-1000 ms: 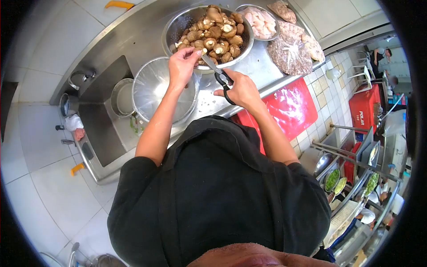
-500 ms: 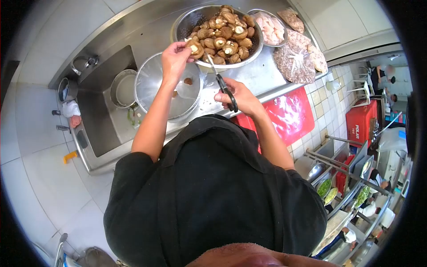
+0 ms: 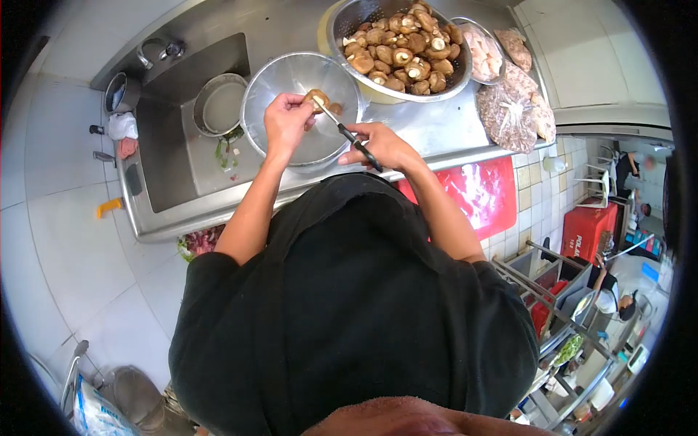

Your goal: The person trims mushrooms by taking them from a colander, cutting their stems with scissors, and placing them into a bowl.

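Note:
My left hand (image 3: 286,122) pinches a brown shiitake mushroom (image 3: 315,98), its pale stem side showing. My right hand (image 3: 387,148) is closed on a pair of black-handled scissors (image 3: 363,150). The blades point up and left and reach the mushroom; whether they are parted there is hard to see. Both hands are over a round bowl (image 3: 263,78) that looks lined with clear plastic, with a brown piece (image 3: 335,108) visible near the scissors. Beyond them, a metal colander (image 3: 465,75) is heaped with shiitake mushrooms (image 3: 402,56).
Right of the colander stand a bowl of pale pieces (image 3: 480,52) and bags of minced-looking food (image 3: 502,120). At left is a sink (image 3: 163,163) with a metal pot (image 3: 221,105) and green scraps. A red plastic sheet (image 3: 476,196) lies below the counter edge. Other people are far right.
My left hand has brought the mushroom away from the colander to over the bowl. The scissor blades now meet the mushroom. The whole view has shifted, with the counter things appearing further right.

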`<state>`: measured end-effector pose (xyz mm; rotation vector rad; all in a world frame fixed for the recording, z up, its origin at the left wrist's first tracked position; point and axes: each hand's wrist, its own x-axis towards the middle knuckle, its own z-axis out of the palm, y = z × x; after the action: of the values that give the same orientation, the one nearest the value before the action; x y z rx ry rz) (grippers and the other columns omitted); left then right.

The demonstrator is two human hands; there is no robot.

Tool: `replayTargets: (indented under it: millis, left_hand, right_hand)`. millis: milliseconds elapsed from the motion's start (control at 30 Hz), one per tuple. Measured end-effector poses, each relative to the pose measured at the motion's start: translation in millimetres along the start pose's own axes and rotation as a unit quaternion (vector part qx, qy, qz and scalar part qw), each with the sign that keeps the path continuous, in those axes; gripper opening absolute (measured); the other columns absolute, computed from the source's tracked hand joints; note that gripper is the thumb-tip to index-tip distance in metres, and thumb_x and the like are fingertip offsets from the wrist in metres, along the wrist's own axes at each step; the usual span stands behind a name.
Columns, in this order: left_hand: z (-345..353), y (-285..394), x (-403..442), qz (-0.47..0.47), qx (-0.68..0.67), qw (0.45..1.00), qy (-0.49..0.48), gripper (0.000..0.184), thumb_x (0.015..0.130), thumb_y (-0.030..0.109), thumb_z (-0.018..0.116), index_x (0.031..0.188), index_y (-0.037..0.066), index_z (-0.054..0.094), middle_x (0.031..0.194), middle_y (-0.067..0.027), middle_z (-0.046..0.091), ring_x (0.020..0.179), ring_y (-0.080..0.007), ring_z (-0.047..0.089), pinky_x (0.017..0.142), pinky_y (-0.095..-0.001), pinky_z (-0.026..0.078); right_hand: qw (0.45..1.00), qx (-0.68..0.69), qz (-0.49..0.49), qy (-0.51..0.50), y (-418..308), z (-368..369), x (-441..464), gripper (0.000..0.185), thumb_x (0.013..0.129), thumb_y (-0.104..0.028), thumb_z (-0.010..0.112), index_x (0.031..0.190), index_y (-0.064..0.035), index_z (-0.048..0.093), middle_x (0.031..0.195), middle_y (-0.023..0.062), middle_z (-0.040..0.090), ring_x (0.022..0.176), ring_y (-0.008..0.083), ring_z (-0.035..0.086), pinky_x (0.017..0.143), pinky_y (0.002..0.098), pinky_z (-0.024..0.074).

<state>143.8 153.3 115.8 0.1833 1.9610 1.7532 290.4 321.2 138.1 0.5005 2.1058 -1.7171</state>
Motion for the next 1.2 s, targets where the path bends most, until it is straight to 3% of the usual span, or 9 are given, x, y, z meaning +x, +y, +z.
replayTargets:
  millis: [100, 200, 400, 567, 800, 933, 1000, 1067, 1200]
  left_hand:
    - [-21, -30, 5, -0.041, 0.109, 0.993, -0.004, 0.029, 0.089, 0.018, 0.074, 0.105, -0.006, 0.068, 0.095, -0.0162, 0.073, 0.078, -0.0219, 0.072, 0.068, -0.032, 0.057]
    - [-21, -66, 18, 0.137, 0.374, 0.916, 0.037, 0.034, 0.087, 0.023, 0.076, 0.106, -0.004, 0.071, 0.105, -0.0178, 0.072, 0.094, -0.0287, 0.071, 0.083, -0.038, 0.056]
    - [90, 39, 42, 0.428, 0.236, 0.866, -0.103, 0.022, 0.088, 0.016, 0.069, 0.105, 0.004, 0.073, 0.108, -0.0149, 0.07, 0.103, -0.0343, 0.064, 0.093, -0.0406, 0.05]
    - [187, 37, 111, 0.408, 0.398, 0.771, -0.285, 0.023, 0.085, 0.011, 0.064, 0.107, 0.009, 0.073, 0.107, -0.014, 0.067, 0.105, -0.0336, 0.063, 0.088, -0.0444, 0.051]
    - [187, 64, 86, 0.4, 0.465, 0.698, -0.37, 0.017, 0.084, 0.019, 0.07, 0.094, 0.006, 0.063, 0.098, -0.017, 0.068, 0.094, -0.0373, 0.066, 0.081, -0.0462, 0.051]
    - [190, 47, 95, 0.314, 0.384, 0.819, -0.288, 0.038, 0.082, 0.016, 0.072, 0.118, 0.006, 0.066, 0.1, -0.0145, 0.071, 0.089, -0.0283, 0.07, 0.076, -0.0411, 0.055]
    - [185, 33, 112, 0.163, 0.178, 0.911, -0.334, 0.039, 0.087, 0.013, 0.07, 0.124, 0.001, 0.065, 0.097, -0.0079, 0.07, 0.085, -0.0162, 0.067, 0.071, -0.0311, 0.056]
    - [174, 49, 98, 0.027, 0.056, 0.939, -0.339, 0.035, 0.09, 0.015, 0.071, 0.121, 0.0, 0.066, 0.093, -0.0046, 0.069, 0.083, -0.0124, 0.066, 0.069, -0.0269, 0.056]
    - [162, 56, 73, 0.062, 0.004, 0.948, -0.313, 0.032, 0.094, 0.011, 0.068, 0.123, -0.002, 0.064, 0.102, -0.0065, 0.07, 0.085, -0.0131, 0.067, 0.072, -0.0265, 0.058]
  right_hand:
    - [0.998, 0.001, 0.054, 0.011, 9, -8, -8, 0.069, 0.074, -0.031, 0.09, 0.129, 0.0021, 0.064, 0.072, 0.0005, 0.062, 0.057, 0.0082, 0.056, 0.05, 0.0254, 0.0438]
    - [0.996, 0.027, 0.063, 0.054, 20, -19, -36, 0.068, 0.075, -0.031, 0.089, 0.129, 0.0019, 0.064, 0.073, 0.0011, 0.062, 0.057, 0.0086, 0.055, 0.051, 0.0256, 0.0439]
    - [0.988, 0.075, -0.005, 0.133, 31, -47, -111, 0.083, 0.074, -0.032, 0.089, 0.139, 0.0058, 0.054, 0.086, 0.0072, 0.067, 0.074, 0.0128, 0.062, 0.066, 0.0273, 0.0504]
    - [0.963, 0.075, 0.016, 0.257, 38, -53, -138, 0.083, 0.073, -0.026, 0.091, 0.139, 0.0058, 0.052, 0.094, 0.0029, 0.063, 0.075, 0.0088, 0.056, 0.067, 0.0248, 0.0473]
    - [0.927, 0.019, 0.028, 0.374, 62, -44, -129, 0.08, 0.071, -0.034, 0.09, 0.135, 0.0031, 0.057, 0.086, 0.0126, 0.067, 0.079, 0.0198, 0.062, 0.074, 0.0345, 0.0506]
    - [0.914, -0.02, 0.02, 0.406, 58, -41, -118, 0.079, 0.071, -0.034, 0.09, 0.136, 0.0005, 0.058, 0.091, 0.0143, 0.068, 0.082, 0.0218, 0.063, 0.077, 0.0352, 0.051]
    - [0.908, -0.048, 0.017, 0.415, 52, -42, -114, 0.078, 0.071, -0.035, 0.089, 0.135, -0.0011, 0.059, 0.097, 0.0162, 0.068, 0.09, 0.0268, 0.064, 0.081, 0.0379, 0.0508]
    - [0.908, -0.069, 0.018, 0.412, 45, -44, -112, 0.078, 0.07, -0.038, 0.089, 0.133, -0.0031, 0.059, 0.109, 0.0216, 0.071, 0.106, 0.0389, 0.067, 0.089, 0.045, 0.051]
    - [0.896, -0.137, 0.003, 0.422, 30, -45, -108, 0.075, 0.07, -0.039, 0.087, 0.132, -0.007, 0.06, 0.11, 0.0207, 0.07, 0.107, 0.0403, 0.065, 0.089, 0.0458, 0.0508]
